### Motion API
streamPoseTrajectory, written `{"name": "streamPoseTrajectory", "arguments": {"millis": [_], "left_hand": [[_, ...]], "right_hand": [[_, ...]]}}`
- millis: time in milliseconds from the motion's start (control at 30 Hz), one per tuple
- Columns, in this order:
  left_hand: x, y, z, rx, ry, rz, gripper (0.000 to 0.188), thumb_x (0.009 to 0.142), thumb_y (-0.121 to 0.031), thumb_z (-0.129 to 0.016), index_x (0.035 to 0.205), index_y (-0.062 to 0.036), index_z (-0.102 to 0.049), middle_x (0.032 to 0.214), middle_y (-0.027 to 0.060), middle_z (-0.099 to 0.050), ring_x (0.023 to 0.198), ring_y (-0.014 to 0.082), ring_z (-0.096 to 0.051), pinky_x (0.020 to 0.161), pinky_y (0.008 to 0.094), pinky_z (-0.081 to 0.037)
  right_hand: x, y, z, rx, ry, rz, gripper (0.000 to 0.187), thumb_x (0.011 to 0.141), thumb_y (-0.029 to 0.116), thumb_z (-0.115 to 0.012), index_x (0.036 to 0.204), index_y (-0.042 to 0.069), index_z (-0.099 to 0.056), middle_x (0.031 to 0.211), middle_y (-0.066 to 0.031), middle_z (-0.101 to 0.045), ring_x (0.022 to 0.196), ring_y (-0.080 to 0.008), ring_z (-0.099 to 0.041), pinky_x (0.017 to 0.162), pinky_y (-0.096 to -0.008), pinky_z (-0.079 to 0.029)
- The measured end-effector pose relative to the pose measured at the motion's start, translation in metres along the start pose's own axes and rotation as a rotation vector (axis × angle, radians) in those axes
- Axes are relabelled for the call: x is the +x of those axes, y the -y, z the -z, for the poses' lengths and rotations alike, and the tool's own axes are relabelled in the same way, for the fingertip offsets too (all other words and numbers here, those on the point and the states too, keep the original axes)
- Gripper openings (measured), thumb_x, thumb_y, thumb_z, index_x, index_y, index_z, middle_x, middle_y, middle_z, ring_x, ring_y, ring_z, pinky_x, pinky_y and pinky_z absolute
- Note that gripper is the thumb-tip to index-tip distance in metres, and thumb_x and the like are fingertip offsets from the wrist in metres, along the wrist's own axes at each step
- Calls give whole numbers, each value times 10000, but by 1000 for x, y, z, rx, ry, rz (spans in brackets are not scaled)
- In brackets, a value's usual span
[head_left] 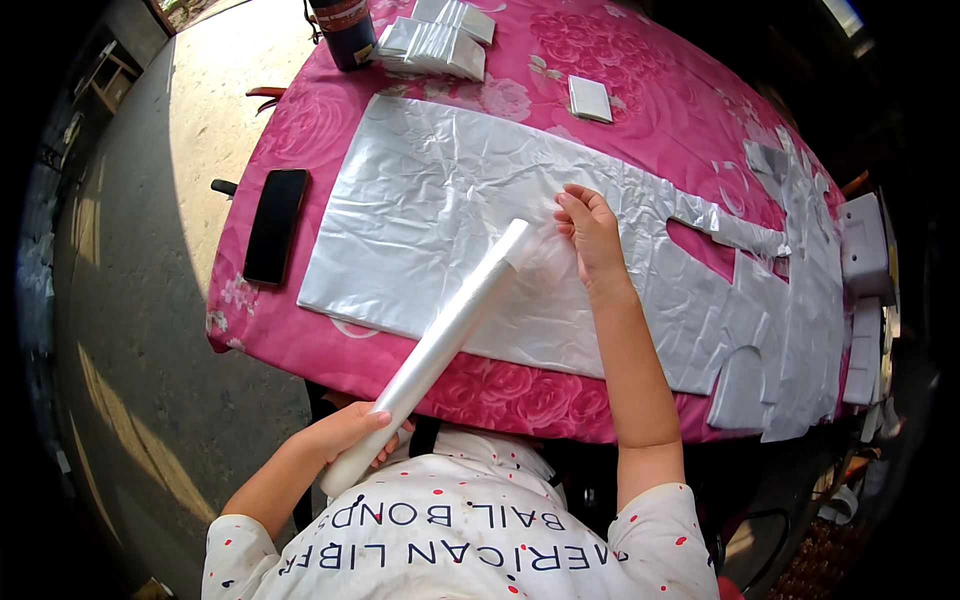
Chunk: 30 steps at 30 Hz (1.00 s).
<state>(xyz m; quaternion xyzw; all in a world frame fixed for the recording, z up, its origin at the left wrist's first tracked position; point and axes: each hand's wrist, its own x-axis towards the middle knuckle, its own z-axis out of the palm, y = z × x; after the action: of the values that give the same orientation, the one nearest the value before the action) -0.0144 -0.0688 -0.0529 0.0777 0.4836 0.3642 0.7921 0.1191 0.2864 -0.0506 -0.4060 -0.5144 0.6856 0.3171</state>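
Note:
A long roll of clear plastic film [445,340] slants up and away from my body over the table. My left hand [350,435] grips its near end, fingers wrapped round it. By the roll's far end, my right hand [592,235] pinches a loose, see-through edge of the film [545,240] between thumb and fingers. Beneath both lies a flat layer of silvery-white plastic bags [400,200], wrinkled and spread across the table, with cut-out handles toward the right. How many bags lie there cannot be made out.
A pink flowered tablecloth [275,330] covers the table. To the left rests a black phone [276,226]. At the back stand a dark tumbler [345,35] and a pile of folded plastic packets [435,45]; a single folded packet [590,99] lies apart. White containers [864,240] flank the right edge.

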Motion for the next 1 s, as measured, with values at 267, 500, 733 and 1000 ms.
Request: {"name": "streamPoseTrajectory", "arguments": {"millis": [267,500,733,1000], "left_hand": [[-4,5,-1,-38,38,-61,606,763,-529,-628,1043,5,-570,695,65,-566,587,130,-543,562,262,-464],[-3,6,4,-81,89,-45,627,765,-508,-641,1102,11,-539,719,53,-562,614,120,-527,575,247,-455],[-6,7,1,-53,98,-130,667,750,-538,-632,1115,11,-531,800,96,-617,647,138,-586,618,257,-492],[-34,22,30,29,-59,109,480,880,-365,-532,1186,3,-503,891,104,-636,773,151,-602,706,292,-499]], "right_hand": [[-10,17,-2,-363,481,-220,227,870,253,-595,943,39,-622,728,30,-566,580,-21,-484,524,-154,-384],[-10,17,-7,-399,639,-262,226,843,255,-623,891,36,-646,744,17,-595,608,-47,-497,549,-197,-392],[-16,20,-4,-495,492,-139,178,837,175,-619,836,0,-651,662,8,-577,602,-56,-493,558,-207,-398],[46,31,103,-636,9,117,157,847,145,-597,809,-2,-638,636,15,-552,575,-56,-469,537,-226,-385]]}}
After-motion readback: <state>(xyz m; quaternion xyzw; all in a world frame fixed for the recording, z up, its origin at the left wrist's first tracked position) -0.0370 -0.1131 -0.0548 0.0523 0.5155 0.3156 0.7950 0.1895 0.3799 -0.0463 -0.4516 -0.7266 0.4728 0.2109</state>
